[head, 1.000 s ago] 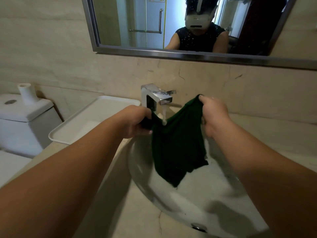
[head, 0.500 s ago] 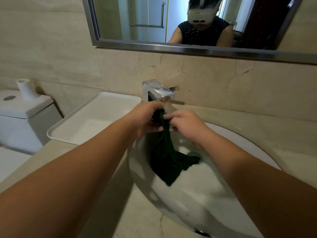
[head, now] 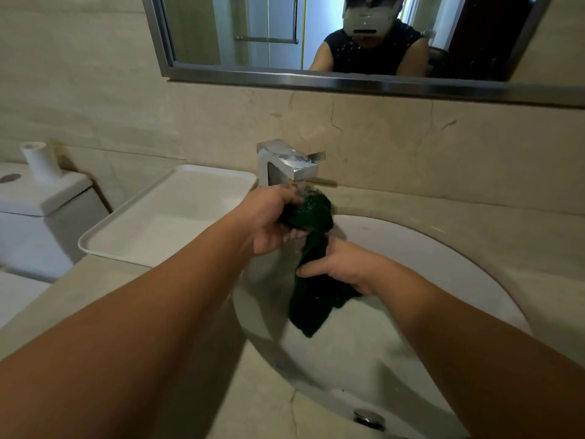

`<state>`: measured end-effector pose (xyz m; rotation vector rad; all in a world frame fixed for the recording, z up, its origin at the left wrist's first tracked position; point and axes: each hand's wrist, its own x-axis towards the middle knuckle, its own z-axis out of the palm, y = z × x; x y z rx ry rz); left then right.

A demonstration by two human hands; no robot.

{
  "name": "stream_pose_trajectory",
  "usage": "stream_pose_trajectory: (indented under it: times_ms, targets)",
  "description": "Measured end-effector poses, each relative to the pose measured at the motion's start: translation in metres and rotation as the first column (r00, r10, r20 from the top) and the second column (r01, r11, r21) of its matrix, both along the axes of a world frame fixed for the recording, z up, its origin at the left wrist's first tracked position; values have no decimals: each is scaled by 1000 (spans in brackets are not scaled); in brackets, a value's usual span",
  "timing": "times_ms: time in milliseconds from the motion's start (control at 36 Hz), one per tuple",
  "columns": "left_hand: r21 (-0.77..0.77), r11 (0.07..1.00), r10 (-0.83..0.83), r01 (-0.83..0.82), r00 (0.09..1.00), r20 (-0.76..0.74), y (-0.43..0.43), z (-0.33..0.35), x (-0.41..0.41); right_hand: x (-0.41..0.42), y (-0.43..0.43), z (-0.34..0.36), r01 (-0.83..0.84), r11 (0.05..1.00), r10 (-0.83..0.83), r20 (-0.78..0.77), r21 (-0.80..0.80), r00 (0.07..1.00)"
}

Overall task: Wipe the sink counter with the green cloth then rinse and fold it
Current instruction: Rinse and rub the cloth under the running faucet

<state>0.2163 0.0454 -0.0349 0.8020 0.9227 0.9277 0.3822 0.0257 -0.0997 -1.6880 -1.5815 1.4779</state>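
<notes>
The dark green cloth [head: 311, 307] hangs bunched over the white sink basin [head: 443, 264]. My left hand [head: 269, 221] grips its upper end right under the chrome faucet [head: 286, 164], where running water hits the fabric. Lower down, my right hand [head: 340, 269] grips the cloth's middle. The cloth's loose end dangles into the basin below my right hand. The beige stone counter [head: 474, 210] surrounds the sink.
A white rectangular tray [head: 171, 217] lies on the counter left of the faucet. A white toilet tank [head: 38, 204] with a paper roll [head: 39, 160] stands at far left. A framed mirror [head: 316, 77] hangs on the wall above. The basin's overflow hole [head: 368, 418] shows at the near rim.
The cloth was held spread between both hands, then gathered together. My right hand has slid down the bunched cloth while my left keeps the top under the running water.
</notes>
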Motion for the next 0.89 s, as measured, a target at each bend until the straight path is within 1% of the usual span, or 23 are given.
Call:
stream_pose_trajectory:
  times_ms: [56,111,194,250,333,417,472,556,583,611,639,694,750,778,806,833,889]
  targets:
    - [-22,1000,4,-2,997,79,0,3,2,-1,1,-6,49,998,-51,52,45,997]
    - [-27,999,19,-16,996,83,-1,5,2,0,2,-12,83,994,-89,94,70,992]
    - [3,999,44,-44,999,-29,0,2,-3,5,6,-19,123,988,-138,165,98,976]
    - [75,996,61,-52,990,-129,4,-3,-6,9,9,-21,145,981,-170,208,130,963]
    - [168,982,120,-84,970,-213,8,-8,-8,12,12,-23,111,986,-138,240,122,961]
    - [186,977,137,-102,972,-190,8,-6,-8,12,12,-24,56,996,-72,262,67,962]
    - [204,974,140,-103,974,-177,7,-3,-8,12,13,-26,23,997,-44,313,70,949]
    - [231,966,161,-118,971,-176,3,2,-9,13,16,-30,33,996,-60,331,85,942]
    - [235,963,179,-133,966,-186,3,3,-10,12,17,-31,74,994,-93,301,74,949]
    - [233,962,191,-142,960,-205,3,3,-11,10,17,-31,142,989,-149,236,47,960]
    - [228,963,197,-144,954,-228,4,3,-13,8,16,-30,224,975,-221,145,-5,964]
    - [215,969,185,-125,939,-289,2,4,-19,1,15,-24,358,920,-369,-45,-161,928]
    - [203,975,154,-84,922,-355,0,5,-27,-5,16,-16,409,854,-491,-235,-322,839]
    - [191,980,131,-58,909,-396,-1,6,-30,-9,17,-13,409,823,-543,-333,-395,771]
    - [171,985,108,-35,889,-444,-2,5,-34,-13,18,-10,402,806,-576,-414,-435,705]
    - [147,989,84,-12,867,-491,-3,5,-37,-16,19,-8,406,802,-589,-474,-438,654]
    - [104,994,36,29,818,-574,-5,3,-44,-24,21,-4,426,808,-589,-550,-407,592]
